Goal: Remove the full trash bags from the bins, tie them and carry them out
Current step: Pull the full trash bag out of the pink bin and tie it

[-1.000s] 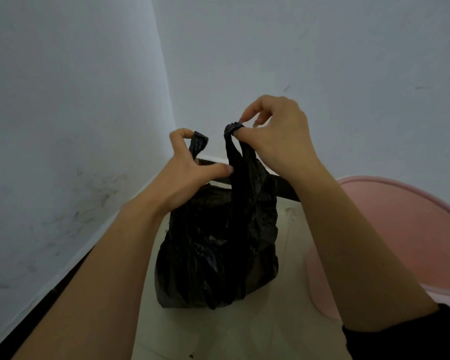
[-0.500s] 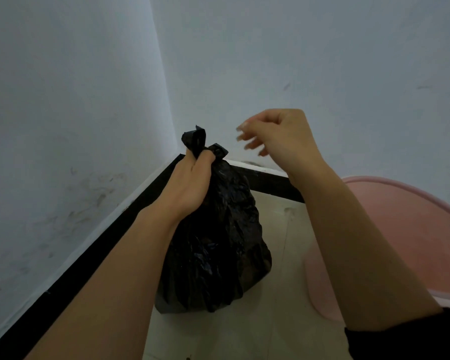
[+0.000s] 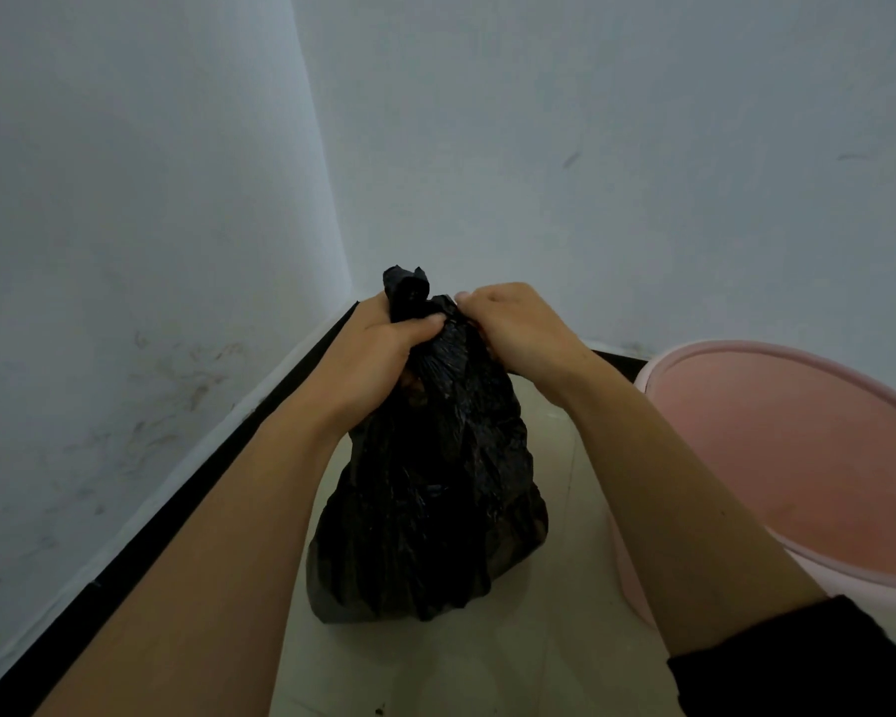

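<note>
A full black trash bag stands on the pale tiled floor in the corner of the room. Its bunched top sticks up between my hands as a small tuft. My left hand is clenched around the bag's neck from the left. Just right of it, my right hand grips the same neck, fingers curled into the plastic. A pink round bin stands to the right of the bag, its inside bare, with no liner visible.
Two pale walls meet in the corner behind the bag, with a black skirting strip along the floor. Tiled floor lies in front of the bag, with a few dark crumbs near the bottom edge.
A second ago each hand held one handle of the bag apart. The left hand then gathered the neck while the right let go; now the right hand has come down and gripped the neck too.
</note>
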`<state>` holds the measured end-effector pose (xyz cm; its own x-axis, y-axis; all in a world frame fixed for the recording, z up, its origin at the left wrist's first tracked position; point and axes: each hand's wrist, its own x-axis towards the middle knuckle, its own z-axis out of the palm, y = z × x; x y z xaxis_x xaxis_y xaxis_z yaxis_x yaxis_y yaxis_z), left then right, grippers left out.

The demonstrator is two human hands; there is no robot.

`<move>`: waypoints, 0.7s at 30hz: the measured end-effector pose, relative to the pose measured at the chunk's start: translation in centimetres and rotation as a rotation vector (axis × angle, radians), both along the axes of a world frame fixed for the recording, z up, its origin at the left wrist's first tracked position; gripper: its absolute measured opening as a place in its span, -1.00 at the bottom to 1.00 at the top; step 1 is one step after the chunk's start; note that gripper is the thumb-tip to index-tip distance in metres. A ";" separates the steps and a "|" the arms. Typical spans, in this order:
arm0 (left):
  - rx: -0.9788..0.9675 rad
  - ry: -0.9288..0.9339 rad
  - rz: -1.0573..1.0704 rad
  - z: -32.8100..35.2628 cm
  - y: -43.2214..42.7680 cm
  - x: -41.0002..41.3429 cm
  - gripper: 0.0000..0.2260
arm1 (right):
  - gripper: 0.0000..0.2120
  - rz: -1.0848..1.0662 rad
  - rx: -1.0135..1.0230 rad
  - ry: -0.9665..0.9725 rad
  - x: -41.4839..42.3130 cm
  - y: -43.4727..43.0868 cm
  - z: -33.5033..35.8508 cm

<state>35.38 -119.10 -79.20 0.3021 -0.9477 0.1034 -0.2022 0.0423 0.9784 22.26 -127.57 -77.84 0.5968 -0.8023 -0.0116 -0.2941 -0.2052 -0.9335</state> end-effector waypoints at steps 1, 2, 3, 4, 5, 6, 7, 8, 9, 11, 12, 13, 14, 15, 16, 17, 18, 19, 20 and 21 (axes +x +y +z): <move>0.005 0.000 -0.004 -0.1 0.1 0.0 -0.84 | -0.66 0.010 -0.010 0.000 0.0 0.0 -0.1; 0.005 0.001 -0.012 -0.2 0.1 0.0 -0.86 | -0.66 0.019 -0.021 0.005 -0.1 -0.1 -0.1; -0.001 0.009 -0.025 -0.2 0.1 0.0 -0.88 | -0.64 0.016 -0.040 0.015 -0.1 -0.1 -0.2; -0.012 0.013 -0.039 -0.3 0.0 -0.1 -0.89 | -0.62 0.001 -0.068 0.024 0.0 -0.1 -0.2; -0.023 0.020 -0.048 -0.4 0.0 -0.1 -0.89 | -0.60 -0.023 -0.103 0.026 0.0 -0.1 -0.2; -0.029 0.027 -0.048 -0.4 -0.1 -0.2 -0.90 | -0.58 -0.051 -0.141 0.021 0.0 -0.1 -0.2; -0.021 0.039 -0.042 -0.5 -0.1 -0.2 -0.91 | -0.58 -0.081 -0.180 0.013 0.0 -0.1 -0.2; -0.005 0.049 -0.035 -0.5 -0.1 -0.1 -0.88 | -0.59 -0.113 -0.211 0.002 0.0 -0.1 -0.2; 0.017 0.059 -0.035 -0.6 0.0 0.0 -0.84 | -0.61 -0.144 -0.232 -0.016 0.0 -0.2 -0.2; 0.053 0.060 -0.061 -0.6 0.2 0.0 -0.75 | -0.64 -0.205 -0.269 -0.061 0.0 -0.3 -0.2; 0.067 0.059 -0.072 -0.6 0.3 0.0 -0.66 | -0.64 -0.235 -0.296 -0.077 0.0 -0.3 -0.2; 0.080 0.065 -0.075 -0.5 0.4 -0.1 -0.59 | -0.62 -0.267 -0.325 -0.086 0.1 -0.3 -0.2; 0.086 0.076 -0.078 -0.6 0.4 -0.2 -0.57 | -0.60 -0.296 -0.350 -0.093 0.2 -0.3 -0.2; 0.088 0.093 -0.082 -0.6 0.4 -0.3 -0.59 | -0.58 -0.319 -0.365 -0.107 0.2 -0.3 -0.2; 0.088 0.105 -0.090 -0.7 0.4 -0.3 -0.61 | -0.56 -0.332 -0.370 -0.129 0.2 -0.3 -0.2; 0.089 0.117 -0.097 -0.8 0.4 -0.2 -0.64 | -0.55 -0.332 -0.358 -0.153 0.2 -0.3 -0.1; 0.089 0.132 -0.099 -1.0 0.4 -0.1 -0.67 | -0.54 -0.315 -0.331 -0.183 0.2 -0.3 0.0; 0.088 0.162 -0.094 -1.1 0.4 0.1 -0.71 | -0.55 -0.282 -0.298 -0.215 0.1 -0.3 0.2; 0.088 0.201 -0.088 -1.3 0.4 0.3 -0.74 | -0.57 -0.240 -0.266 -0.246 0.0 -0.2 0.4; 0.089 0.235 -0.082 -1.5 0.5 0.6 -0.75 | -0.60 -0.184 -0.234 -0.265 -0.1 -0.1 0.6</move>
<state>35.98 -118.64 -80.69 0.2300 -0.9721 -0.0457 0.0320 -0.0393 0.9987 22.13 -127.70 -77.20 0.4005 -0.8590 0.3189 -0.1011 -0.3873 -0.9164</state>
